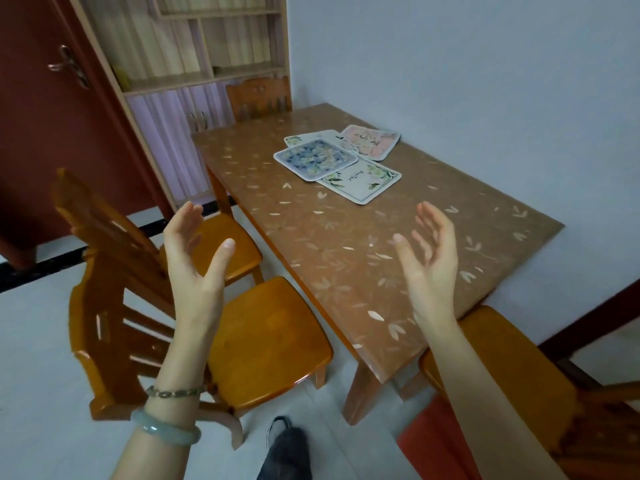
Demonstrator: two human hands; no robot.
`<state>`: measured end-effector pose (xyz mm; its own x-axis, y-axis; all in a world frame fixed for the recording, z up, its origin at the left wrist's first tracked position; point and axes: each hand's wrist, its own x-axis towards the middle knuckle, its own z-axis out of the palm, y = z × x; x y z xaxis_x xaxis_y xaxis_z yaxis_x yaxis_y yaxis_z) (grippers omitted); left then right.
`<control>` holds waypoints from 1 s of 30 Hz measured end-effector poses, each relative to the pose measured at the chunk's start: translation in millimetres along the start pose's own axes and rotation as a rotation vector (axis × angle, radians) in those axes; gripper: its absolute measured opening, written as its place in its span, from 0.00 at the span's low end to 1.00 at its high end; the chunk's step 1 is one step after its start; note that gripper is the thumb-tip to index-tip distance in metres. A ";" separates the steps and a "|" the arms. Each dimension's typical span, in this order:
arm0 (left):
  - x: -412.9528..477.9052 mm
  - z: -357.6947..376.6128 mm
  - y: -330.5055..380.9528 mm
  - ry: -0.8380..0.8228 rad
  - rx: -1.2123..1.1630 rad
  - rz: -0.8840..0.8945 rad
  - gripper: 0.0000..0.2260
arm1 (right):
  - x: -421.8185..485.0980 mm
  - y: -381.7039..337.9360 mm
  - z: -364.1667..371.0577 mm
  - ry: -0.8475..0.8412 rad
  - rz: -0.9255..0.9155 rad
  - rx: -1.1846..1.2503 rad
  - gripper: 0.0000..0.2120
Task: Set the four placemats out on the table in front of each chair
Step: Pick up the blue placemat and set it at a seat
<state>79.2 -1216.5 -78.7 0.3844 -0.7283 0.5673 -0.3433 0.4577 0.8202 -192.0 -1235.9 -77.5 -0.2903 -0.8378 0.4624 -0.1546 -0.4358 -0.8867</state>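
Note:
Several placemats lie overlapping in a loose pile toward the far end of the brown leaf-patterned table (346,244). A blue floral mat (315,159) is on top, a white mat with green leaves (367,183) lies under it, a pink mat (372,142) sits behind, and a pale mat (308,136) peeks out at the back. My left hand (194,258) is raised over the chairs, fingers apart, holding nothing. My right hand (429,258) hovers above the near part of the table, also empty and spread. Both hands are well short of the mats.
Two orange wooden chairs (263,337) (225,247) stand along the table's left side, one chair (259,97) at the far end, and another (502,386) at the near end. The table's right side meets a white wall. A shelf unit (194,64) and red door (52,126) stand behind.

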 end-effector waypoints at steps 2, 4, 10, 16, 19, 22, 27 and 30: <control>28.7 9.8 -22.4 -0.017 -0.012 0.001 0.25 | 19.7 12.0 16.4 0.022 -0.004 -0.018 0.25; 61.3 19.1 -43.6 -0.046 -0.029 -0.005 0.25 | 41.4 22.7 35.5 0.058 0.006 -0.036 0.25; 158.8 41.5 -94.7 -0.141 -0.080 0.012 0.27 | 107.5 45.2 90.7 0.142 -0.027 -0.077 0.25; 213.4 78.5 -135.9 -0.244 -0.096 0.019 0.26 | 147.9 69.5 117.0 0.173 0.012 -0.125 0.26; 232.1 97.3 -153.7 -0.281 -0.099 0.017 0.25 | 166.2 82.2 124.4 0.195 0.020 -0.152 0.27; 247.9 115.5 -168.1 -0.301 -0.116 -0.002 0.26 | 185.8 96.2 131.7 0.201 0.033 -0.144 0.27; 276.5 153.5 -190.8 -0.326 -0.104 -0.006 0.25 | 225.6 132.2 143.7 0.207 0.046 -0.157 0.23; 296.3 186.5 -211.8 -0.334 -0.112 -0.033 0.25 | 257.1 163.0 147.6 0.226 0.085 -0.151 0.24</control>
<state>106.0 -1624.4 -98.2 0.0861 -0.8617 0.5001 -0.2321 0.4708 0.8512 -152.4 -1570.9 -103.6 -0.5092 -0.7670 0.3904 -0.2546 -0.2991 -0.9196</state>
